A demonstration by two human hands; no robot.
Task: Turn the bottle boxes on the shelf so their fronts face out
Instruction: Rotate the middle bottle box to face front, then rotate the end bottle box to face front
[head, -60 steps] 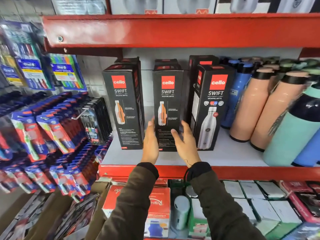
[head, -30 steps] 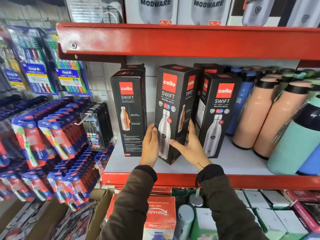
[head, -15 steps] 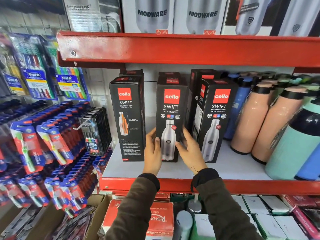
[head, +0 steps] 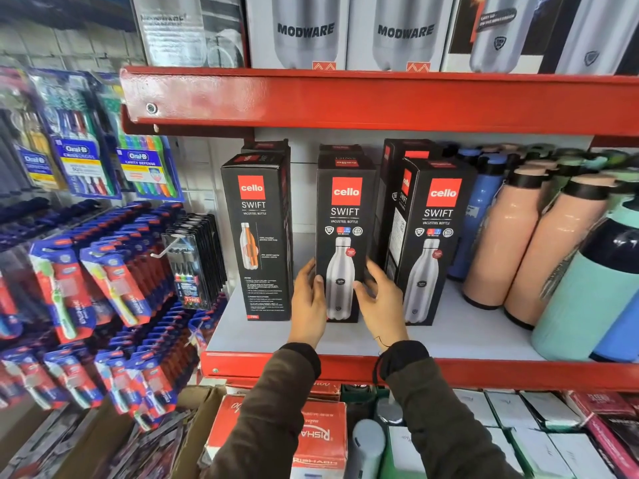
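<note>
Three black "cello SWIFT" bottle boxes stand in the front row on the white shelf. The middle box stands upright and shows its front, a steel bottle picture. My left hand grips its lower left side, thumb on the front. My right hand holds its lower right side, slightly blurred. The left box shows a text panel with an orange cutaway bottle. The right box shows the steel-bottle front. More boxes stand behind each, mostly hidden.
Peach bottles, blue and mint bottles crowd the shelf's right. A red shelf edge hangs overhead with Modware boxes on it. Toothbrush packs hang at left. Boxes fill the level below.
The middle box was lifted, turned from its orange-bottle panel to its steel-bottle front, and set back upright between its neighbours. Both hands stayed on its lower sides.
</note>
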